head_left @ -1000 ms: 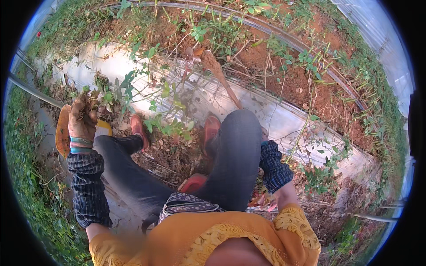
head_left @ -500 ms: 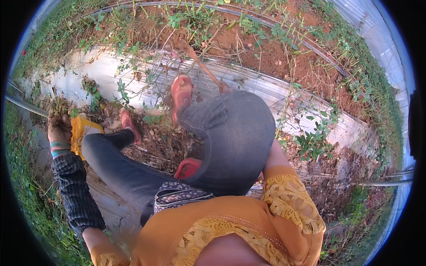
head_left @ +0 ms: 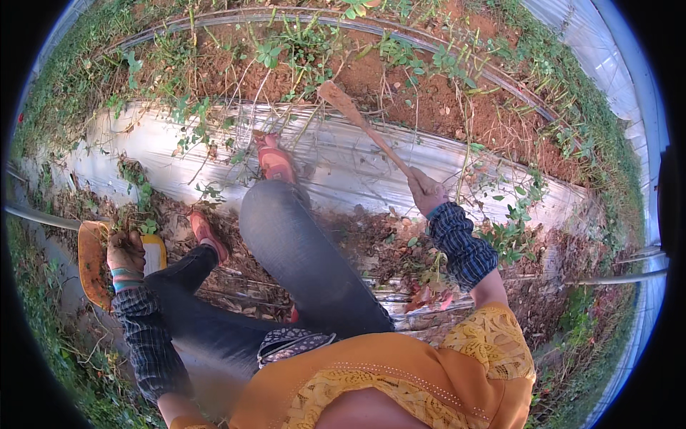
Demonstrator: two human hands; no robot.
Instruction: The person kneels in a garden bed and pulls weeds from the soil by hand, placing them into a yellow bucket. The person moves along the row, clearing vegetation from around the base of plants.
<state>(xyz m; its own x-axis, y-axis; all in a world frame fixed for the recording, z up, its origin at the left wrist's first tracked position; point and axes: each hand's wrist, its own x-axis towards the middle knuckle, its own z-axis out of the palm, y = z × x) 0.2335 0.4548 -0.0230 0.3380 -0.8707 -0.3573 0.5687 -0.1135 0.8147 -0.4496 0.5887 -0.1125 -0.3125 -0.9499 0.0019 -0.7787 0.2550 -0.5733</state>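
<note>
My right hand point(head_left: 426, 191), closed, grips the handle of a soil-brown hand trowel point(head_left: 368, 131). Its long, narrow blade points up and left, over the edge where the pale plastic sheet meets red soil. On the left, the curled fingers of my left hand point(head_left: 126, 253) are over the middle of a dirty yellow plastic container point(head_left: 93, 266), seemingly on its handle; the exact grip is hidden. Green sprigs point(head_left: 133, 214) show just beyond those fingers.
Pale plastic sheeting point(head_left: 336, 157) crosses in front of my red shoes point(head_left: 275, 164). Beyond it are a thin black hose point(head_left: 421, 43) and low green plants point(head_left: 304, 61). Dry leaves litter the soil around my feet. Curved metal poles point(head_left: 43, 217) enter at both sides.
My right hand has come out from behind my knee, bringing the trowel right and upward. My bent leg has swung left. The left hand and yellow container have shifted, the hand right and nearer.
</note>
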